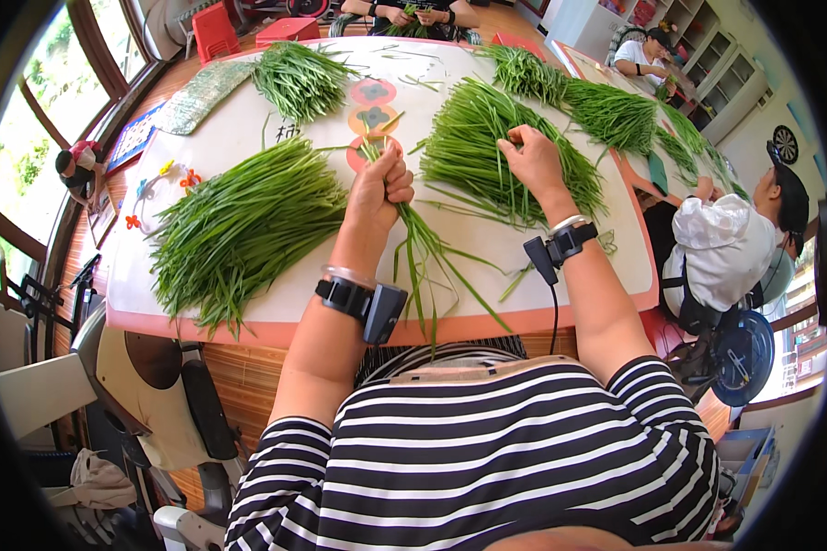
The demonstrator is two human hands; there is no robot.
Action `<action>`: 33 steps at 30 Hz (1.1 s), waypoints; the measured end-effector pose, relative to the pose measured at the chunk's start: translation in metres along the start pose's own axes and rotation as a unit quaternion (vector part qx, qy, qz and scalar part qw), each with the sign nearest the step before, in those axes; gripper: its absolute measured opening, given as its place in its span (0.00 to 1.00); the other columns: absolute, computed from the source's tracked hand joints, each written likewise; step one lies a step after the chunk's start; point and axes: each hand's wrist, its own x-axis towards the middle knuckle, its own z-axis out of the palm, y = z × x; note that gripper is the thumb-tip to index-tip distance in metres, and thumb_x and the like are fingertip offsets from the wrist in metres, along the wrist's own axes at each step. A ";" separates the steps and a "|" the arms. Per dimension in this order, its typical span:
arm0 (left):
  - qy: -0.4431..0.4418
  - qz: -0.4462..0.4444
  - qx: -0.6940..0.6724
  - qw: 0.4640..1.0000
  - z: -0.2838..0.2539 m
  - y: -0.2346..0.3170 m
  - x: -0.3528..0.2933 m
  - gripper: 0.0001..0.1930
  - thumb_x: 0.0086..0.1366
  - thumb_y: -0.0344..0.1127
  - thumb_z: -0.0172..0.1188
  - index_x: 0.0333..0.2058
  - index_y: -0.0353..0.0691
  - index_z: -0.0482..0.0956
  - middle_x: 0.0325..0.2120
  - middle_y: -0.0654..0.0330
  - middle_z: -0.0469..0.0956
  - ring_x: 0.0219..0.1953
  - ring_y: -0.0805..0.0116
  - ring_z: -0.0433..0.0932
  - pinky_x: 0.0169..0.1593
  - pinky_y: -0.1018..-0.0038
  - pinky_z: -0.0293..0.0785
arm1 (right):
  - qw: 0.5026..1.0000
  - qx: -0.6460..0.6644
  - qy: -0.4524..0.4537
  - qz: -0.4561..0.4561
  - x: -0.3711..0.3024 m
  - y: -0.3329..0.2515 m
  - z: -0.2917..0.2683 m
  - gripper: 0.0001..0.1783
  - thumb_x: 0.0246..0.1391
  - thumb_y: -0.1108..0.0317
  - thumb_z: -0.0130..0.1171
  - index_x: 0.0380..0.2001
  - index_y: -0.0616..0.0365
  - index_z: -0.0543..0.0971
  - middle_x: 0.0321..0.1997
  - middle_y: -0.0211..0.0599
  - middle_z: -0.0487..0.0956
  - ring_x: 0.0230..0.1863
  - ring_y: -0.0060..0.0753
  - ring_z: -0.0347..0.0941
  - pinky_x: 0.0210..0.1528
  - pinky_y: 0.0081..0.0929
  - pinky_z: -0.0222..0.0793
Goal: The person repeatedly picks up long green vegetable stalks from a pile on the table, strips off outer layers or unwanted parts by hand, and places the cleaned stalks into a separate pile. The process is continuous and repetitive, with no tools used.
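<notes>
My left hand (382, 186) is closed around a small bunch of garlic chives (423, 243), whose long green blades hang down past the wrist over the table's near edge. Above the right-hand pile of garlic chives (473, 124), my right hand (534, 161) is closed in a pinch; what its fingertips hold, if anything, is too small to make out. A second big pile of garlic chives (248, 225) lies to the left of my left hand. Both wrists wear black strapped devices.
The white table (515, 308) has a pink border. Farther off lie more chive heaps (299, 78) and a folded woven sack (207, 96). Small flower-shaped pieces (190, 179) are at the left. Across the table a person's hands (413, 16) handle chives; other people sit at the right.
</notes>
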 end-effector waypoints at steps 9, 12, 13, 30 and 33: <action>0.040 -0.003 0.078 0.996 0.009 -0.004 -0.005 0.09 0.69 0.37 0.57 0.31 0.46 0.68 0.16 0.72 0.56 0.16 0.81 0.53 0.18 0.83 0.48 | 1.000 -0.011 0.016 0.000 0.001 0.010 0.016 0.09 0.49 0.65 0.65 0.32 0.57 0.80 0.38 0.42 0.78 0.36 0.48 0.76 0.39 0.40 0.74; 0.047 -0.004 0.097 0.994 0.012 -0.005 -0.005 0.10 0.69 0.36 0.57 0.29 0.46 0.67 0.15 0.72 0.56 0.16 0.81 0.53 0.18 0.82 0.48 | 0.998 0.027 0.028 -0.051 0.001 0.011 0.010 0.08 0.48 0.68 0.64 0.32 0.58 0.79 0.34 0.41 0.79 0.35 0.47 0.77 0.37 0.38 0.74; 0.049 -0.005 0.103 0.993 0.012 -0.006 -0.006 0.10 0.69 0.36 0.57 0.29 0.46 0.66 0.15 0.72 0.56 0.16 0.81 0.53 0.18 0.82 0.48 | 0.995 0.085 0.023 -0.041 -0.002 0.003 0.005 0.08 0.48 0.70 0.64 0.33 0.59 0.79 0.29 0.40 0.80 0.31 0.42 0.78 0.34 0.34 0.73; 0.078 -0.020 0.139 0.987 0.020 -0.011 -0.010 0.09 0.69 0.36 0.57 0.32 0.42 0.68 0.18 0.71 0.59 0.18 0.82 0.56 0.19 0.85 0.51 | 0.990 0.119 -0.010 -0.080 -0.019 -0.038 -0.001 0.05 0.51 0.72 0.65 0.31 0.60 0.79 0.25 0.32 0.74 0.24 0.25 0.69 0.28 0.22 0.66; 0.082 -0.026 0.143 0.986 0.016 -0.011 -0.008 0.08 0.69 0.36 0.58 0.32 0.41 0.70 0.18 0.71 0.60 0.18 0.82 0.57 0.19 0.84 0.52 | 0.992 0.096 -0.022 -0.082 -0.025 -0.042 0.008 0.07 0.50 0.74 0.64 0.33 0.59 0.78 0.29 0.36 0.74 0.27 0.34 0.73 0.30 0.29 0.70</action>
